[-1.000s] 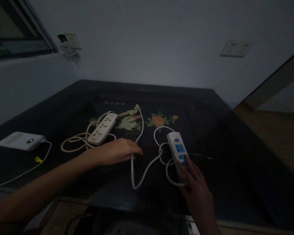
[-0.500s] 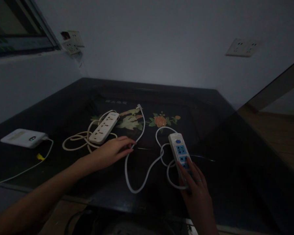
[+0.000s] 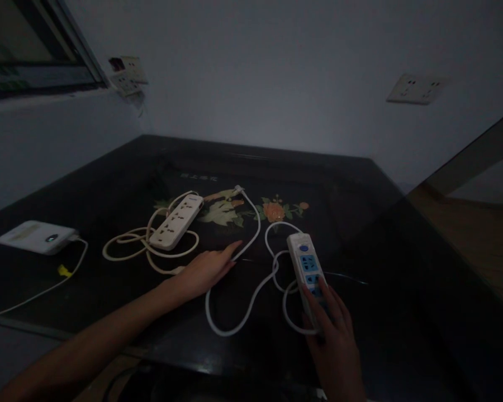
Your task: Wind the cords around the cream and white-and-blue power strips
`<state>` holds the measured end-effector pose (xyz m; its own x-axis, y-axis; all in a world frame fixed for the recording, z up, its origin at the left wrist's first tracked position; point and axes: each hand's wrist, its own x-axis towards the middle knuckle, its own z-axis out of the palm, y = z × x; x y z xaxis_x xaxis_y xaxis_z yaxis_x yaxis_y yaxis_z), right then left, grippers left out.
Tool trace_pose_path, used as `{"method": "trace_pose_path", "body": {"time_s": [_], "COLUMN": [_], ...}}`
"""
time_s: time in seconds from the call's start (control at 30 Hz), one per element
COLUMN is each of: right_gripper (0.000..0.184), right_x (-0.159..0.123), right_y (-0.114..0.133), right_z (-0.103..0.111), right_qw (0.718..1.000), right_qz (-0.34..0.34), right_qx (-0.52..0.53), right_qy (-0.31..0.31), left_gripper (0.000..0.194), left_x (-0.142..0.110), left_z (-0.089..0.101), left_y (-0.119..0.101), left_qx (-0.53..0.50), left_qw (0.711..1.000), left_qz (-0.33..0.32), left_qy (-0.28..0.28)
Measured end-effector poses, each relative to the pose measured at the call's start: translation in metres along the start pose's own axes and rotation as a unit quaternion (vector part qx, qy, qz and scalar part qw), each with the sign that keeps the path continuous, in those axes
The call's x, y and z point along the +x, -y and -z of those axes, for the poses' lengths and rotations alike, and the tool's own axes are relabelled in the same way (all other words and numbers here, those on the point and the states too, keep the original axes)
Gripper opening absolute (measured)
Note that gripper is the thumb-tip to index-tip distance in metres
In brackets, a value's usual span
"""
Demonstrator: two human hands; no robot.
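The blue-socketed power strip (image 3: 305, 258) lies to the right of the middle of the bench (image 3: 360, 223), closer to the near edge than to the far one, its blue button towards the far edge. The person's right hand (image 3: 334, 338) has its fingers wrapped over the strip's near end, gripping it against the surface. From the far end comes a white cord (image 3: 224, 335), which bends into crossed loops just left of the strip, swings down towards the near edge and then passes the left hand (image 3: 203, 272). That hand's fingers are partly curled at the cord, thumb and forefinger apart at the tips; whether they pinch it cannot be told.

The handling appears partway along. The stretch with the plug (image 3: 238, 190) lies drawn out towards the far edge, unplugged and free of any tangle, whereas the part beside the strip remains looped and crossed over itself.

Left of the middle, the plain white power strip (image 3: 178, 222) rests untouched, its beige cord (image 3: 116, 258) coiled loosely around and beneath it, one end reaching just beside the left wrist. Near the left edge sits a white device (image 3: 37, 237) with a thin cable (image 3: 84, 254) attached; a yellow tag (image 3: 64, 271) lies by that cable.
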<state>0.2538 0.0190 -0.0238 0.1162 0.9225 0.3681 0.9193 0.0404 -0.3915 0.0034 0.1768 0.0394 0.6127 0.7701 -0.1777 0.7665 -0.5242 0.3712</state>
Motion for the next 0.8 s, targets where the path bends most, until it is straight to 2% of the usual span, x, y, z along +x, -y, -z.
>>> {"method": "trace_pose_path", "body": {"time_s": [0.13, 0.27, 0.43, 0.6, 0.7, 0.8], "right_gripper": [0.058, 0.061, 0.065, 0.078, 0.075, 0.061], "right_x": [0.001, 0.001, 0.001, -0.004, -0.004, 0.009], "right_y": [0.002, 0.003, -0.002, -0.022, -0.034, -0.026], "right_z": [0.001, 0.001, 0.0, 0.006, 0.021, 0.045], "right_qw": [1.0, 1.0, 1.0, 0.996, 0.99, 0.982], "right_qz": [-0.001, 0.001, 0.015, 0.044, 0.086, 0.131], "right_qx": [0.007, 0.005, -0.01, 0.003, 0.019, 0.067], "right_qy": [-0.001, -0.004, 0.013, 0.078, 0.107, 0.116], "left_gripper": [0.033, 0.028, 0.027, 0.026, 0.026, 0.027], "left_x": [0.005, 0.004, -0.003, -0.008, -0.008, -0.009], "left_z": [0.002, 0.002, -0.005, -0.015, -0.021, -0.024], "left_y": [0.001, -0.001, -0.001, 0.004, 0.006, 0.007], "left_qx": [-0.125, -0.258, -0.331, -0.356, -0.387, -0.395], "left_qw": [0.986, 0.951, 0.919, 0.901, 0.887, 0.882], "left_qz": [-0.043, -0.059, -0.105, -0.127, -0.118, -0.117], "left_qy": [-0.103, -0.158, -0.186, -0.214, -0.221, -0.229]}}
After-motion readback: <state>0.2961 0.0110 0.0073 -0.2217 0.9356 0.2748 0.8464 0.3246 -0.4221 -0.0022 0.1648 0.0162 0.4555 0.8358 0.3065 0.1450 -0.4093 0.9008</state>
